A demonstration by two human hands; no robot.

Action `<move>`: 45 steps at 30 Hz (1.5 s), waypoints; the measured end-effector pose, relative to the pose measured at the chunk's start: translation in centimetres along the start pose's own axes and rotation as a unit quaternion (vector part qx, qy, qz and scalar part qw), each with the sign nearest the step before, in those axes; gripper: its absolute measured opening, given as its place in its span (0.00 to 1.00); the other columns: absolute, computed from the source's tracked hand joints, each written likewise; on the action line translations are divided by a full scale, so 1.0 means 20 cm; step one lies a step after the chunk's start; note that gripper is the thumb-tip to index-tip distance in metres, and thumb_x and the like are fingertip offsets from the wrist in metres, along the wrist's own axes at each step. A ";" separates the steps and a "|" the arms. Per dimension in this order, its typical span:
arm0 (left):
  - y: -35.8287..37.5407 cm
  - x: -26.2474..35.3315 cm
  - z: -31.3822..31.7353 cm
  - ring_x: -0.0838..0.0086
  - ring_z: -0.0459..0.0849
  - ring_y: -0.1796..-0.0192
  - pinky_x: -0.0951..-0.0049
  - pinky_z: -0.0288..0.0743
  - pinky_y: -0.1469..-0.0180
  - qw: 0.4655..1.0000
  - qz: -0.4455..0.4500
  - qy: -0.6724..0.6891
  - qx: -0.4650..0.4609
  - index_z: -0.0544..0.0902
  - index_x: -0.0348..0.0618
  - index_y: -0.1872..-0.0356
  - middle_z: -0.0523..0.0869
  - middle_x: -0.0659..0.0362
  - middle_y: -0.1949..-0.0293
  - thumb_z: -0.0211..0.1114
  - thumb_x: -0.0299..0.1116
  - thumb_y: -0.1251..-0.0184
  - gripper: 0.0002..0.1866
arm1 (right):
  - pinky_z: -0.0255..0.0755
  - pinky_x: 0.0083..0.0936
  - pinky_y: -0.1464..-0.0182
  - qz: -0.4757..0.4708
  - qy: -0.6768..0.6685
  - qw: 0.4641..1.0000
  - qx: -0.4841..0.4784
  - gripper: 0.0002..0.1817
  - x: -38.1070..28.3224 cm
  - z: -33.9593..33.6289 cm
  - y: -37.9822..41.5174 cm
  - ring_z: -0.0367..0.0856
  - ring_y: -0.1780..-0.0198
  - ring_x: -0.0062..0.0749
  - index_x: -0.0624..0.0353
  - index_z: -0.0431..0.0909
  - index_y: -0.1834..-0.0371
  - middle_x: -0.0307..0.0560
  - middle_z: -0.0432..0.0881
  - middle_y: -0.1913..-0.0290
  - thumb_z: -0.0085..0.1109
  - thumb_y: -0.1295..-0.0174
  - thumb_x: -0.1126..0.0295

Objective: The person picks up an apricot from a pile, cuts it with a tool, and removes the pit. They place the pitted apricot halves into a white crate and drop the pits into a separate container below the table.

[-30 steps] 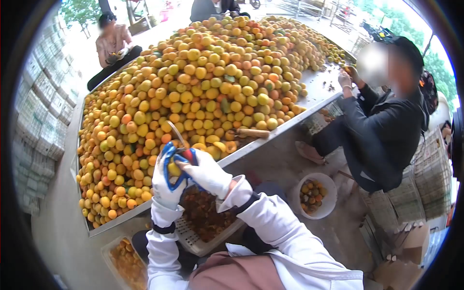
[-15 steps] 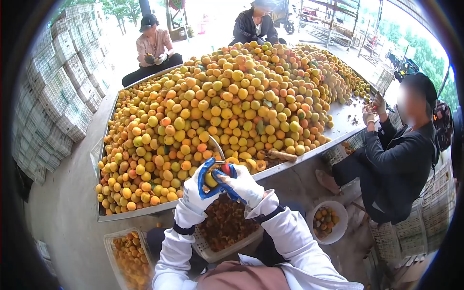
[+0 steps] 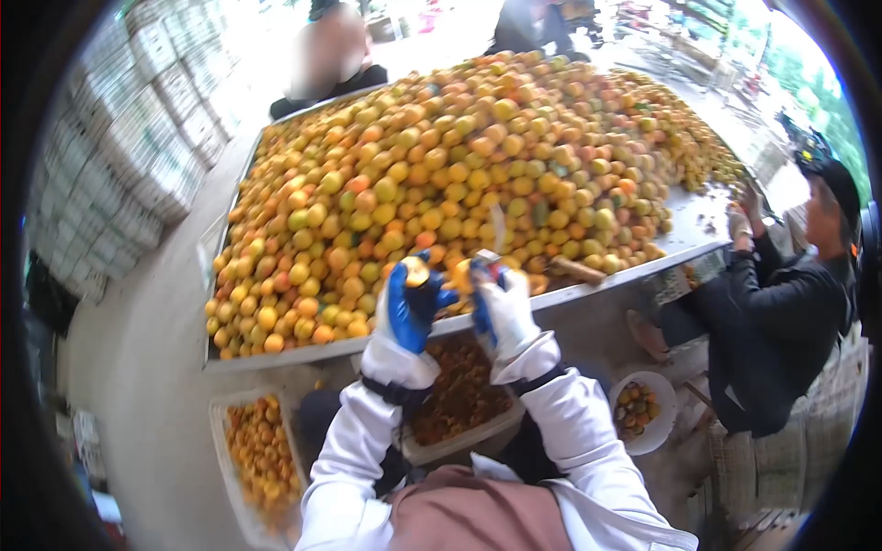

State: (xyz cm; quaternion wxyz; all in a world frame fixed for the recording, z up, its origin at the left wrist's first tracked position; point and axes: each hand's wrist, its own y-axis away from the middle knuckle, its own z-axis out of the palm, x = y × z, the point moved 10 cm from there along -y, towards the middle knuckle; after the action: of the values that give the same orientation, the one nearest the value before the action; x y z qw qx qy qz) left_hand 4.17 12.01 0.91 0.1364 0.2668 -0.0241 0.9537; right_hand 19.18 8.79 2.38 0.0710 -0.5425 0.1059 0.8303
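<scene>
Both my hands wear white gloves with blue palms and hang over the near edge of the table. My left hand [image 3: 409,308] grips an apricot half [image 3: 416,271], its pale cut face turned up. Just beside it, my right hand [image 3: 505,308] is closed on a knife [image 3: 497,230] whose curved, blurred blade points up and away. A piece of orange apricot [image 3: 462,277] shows at the right fingers, on the side toward my left hand. Behind both hands rises a large heap of whole apricots [image 3: 423,174].
The heap lies on a metal-rimmed table [image 3: 684,241], where a wooden stick [image 3: 579,269] rests near the edge. Below are a crate [image 3: 469,443] of dark scraps, a crate of apricot halves [image 3: 257,441] and a white bucket [image 3: 669,422]. A co-worker [image 3: 781,312] sits right; stacked crates [image 3: 138,110] stand left.
My hands were together around one apricot with the blade against it; now they are apart, with fruit pieces in each. The view has shifted, and the heap sits higher and farther right.
</scene>
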 end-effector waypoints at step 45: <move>-0.32 -0.08 0.11 0.61 0.85 0.44 0.64 0.78 0.41 0.683 0.094 -0.723 -0.044 0.73 0.46 0.31 0.84 0.51 0.42 0.78 0.44 0.42 0.39 | 0.64 0.16 0.72 -0.188 0.198 0.960 0.054 0.10 -0.45 -0.26 0.02 0.70 0.74 0.13 0.66 0.82 0.57 0.32 0.77 0.74 0.60 0.29 0.68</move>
State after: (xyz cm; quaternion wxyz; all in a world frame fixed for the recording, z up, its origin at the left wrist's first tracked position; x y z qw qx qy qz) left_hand 8.42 17.44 1.79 -0.0025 0.8636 -0.1825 0.4700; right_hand 27.31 7.05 8.69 0.2330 -0.7013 0.0583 0.6712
